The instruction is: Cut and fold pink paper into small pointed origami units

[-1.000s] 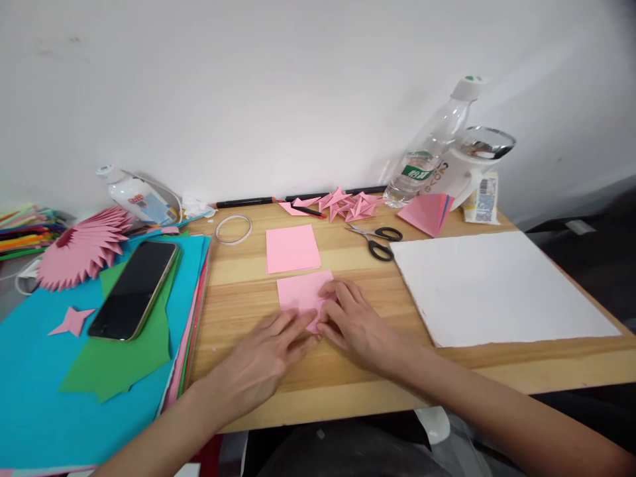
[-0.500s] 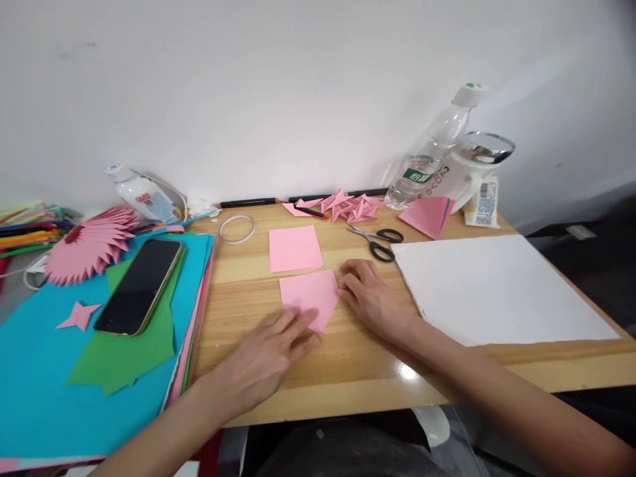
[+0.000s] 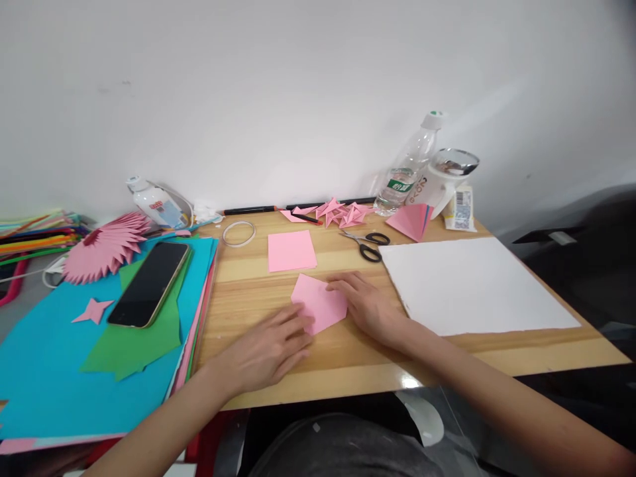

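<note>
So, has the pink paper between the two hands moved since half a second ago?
Yes. Judged against the pink square lying behind it, the pink paper has turned clockwise and shifted somewhat to the right.

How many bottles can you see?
2. A white bottle is at the back left, beside the pleated pink paper; a clear bottle is at the back right, beyond the scissors. Any hidden ones I couldn't count.
</note>
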A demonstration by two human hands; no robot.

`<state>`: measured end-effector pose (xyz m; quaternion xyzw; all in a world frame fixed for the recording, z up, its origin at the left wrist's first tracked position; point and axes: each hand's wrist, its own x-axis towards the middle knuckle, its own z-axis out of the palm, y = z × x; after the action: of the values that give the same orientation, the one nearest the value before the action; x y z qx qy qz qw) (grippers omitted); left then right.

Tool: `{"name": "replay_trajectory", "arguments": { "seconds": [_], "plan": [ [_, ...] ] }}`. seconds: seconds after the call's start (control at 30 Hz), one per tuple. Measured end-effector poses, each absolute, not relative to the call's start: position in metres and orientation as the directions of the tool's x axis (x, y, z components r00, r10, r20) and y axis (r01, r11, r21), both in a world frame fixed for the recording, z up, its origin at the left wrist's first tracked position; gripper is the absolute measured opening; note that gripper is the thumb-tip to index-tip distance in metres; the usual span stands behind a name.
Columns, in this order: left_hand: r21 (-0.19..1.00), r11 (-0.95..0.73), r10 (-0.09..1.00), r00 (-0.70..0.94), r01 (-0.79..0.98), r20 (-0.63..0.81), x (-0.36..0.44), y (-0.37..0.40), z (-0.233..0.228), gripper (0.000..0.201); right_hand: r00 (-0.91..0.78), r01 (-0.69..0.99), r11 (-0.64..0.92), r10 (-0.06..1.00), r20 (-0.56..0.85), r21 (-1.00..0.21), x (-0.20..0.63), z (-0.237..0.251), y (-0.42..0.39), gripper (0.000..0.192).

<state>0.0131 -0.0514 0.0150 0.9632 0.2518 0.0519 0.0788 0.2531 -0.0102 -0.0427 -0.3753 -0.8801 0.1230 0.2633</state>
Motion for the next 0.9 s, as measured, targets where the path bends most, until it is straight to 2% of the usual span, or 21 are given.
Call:
{"name": "replay_trajectory", "arguments": {
  "seconds": [0.2,0.3,0.43,0.5,0.63,0.77,0.9],
  "plan": [
    [0.188,-0.827,0.558,0.814,0.53,0.158,0.013,-0.046,0.006,0.026,-0.544,0.536,0.628,0.768,0.338,-0.564,0.252,-0.026,-0.045,0.039],
    [0.124,-0.865,0.502,0.84,0.486,0.207,0.013,-0.039,0.0,0.027,-0.557,0.469,0.635,0.752,0.353,-0.614,0.252,-0.023,-0.057,0.039],
    [0.061,-0.888,0.454,0.851,0.455,0.264,0.01,-0.032,-0.009,0.029,-0.605,0.407,0.721,0.673,0.427,-0.56,0.252,-0.02,-0.063,0.027],
    [0.075,-0.877,0.477,0.837,0.475,0.269,0.008,-0.03,-0.012,0.028,-0.658,0.406,0.782,0.609,0.443,-0.473,0.252,-0.018,-0.062,0.02],
    [0.119,-0.837,0.545,0.793,0.535,0.27,0.005,-0.032,-0.016,0.029,-0.753,0.384,0.863,0.498,0.43,-0.328,0.251,-0.016,-0.057,0.019],
    [0.112,-0.841,0.537,0.793,0.529,0.288,0.006,-0.035,-0.018,0.031,-0.767,0.356,0.853,0.5,0.401,-0.382,0.245,-0.02,-0.051,0.016],
    [0.128,-0.847,0.53,0.795,0.517,0.295,0.006,-0.036,-0.017,0.029,-0.691,0.407,0.774,0.608,0.391,-0.485,0.237,-0.019,-0.048,0.015]
  ]
}}
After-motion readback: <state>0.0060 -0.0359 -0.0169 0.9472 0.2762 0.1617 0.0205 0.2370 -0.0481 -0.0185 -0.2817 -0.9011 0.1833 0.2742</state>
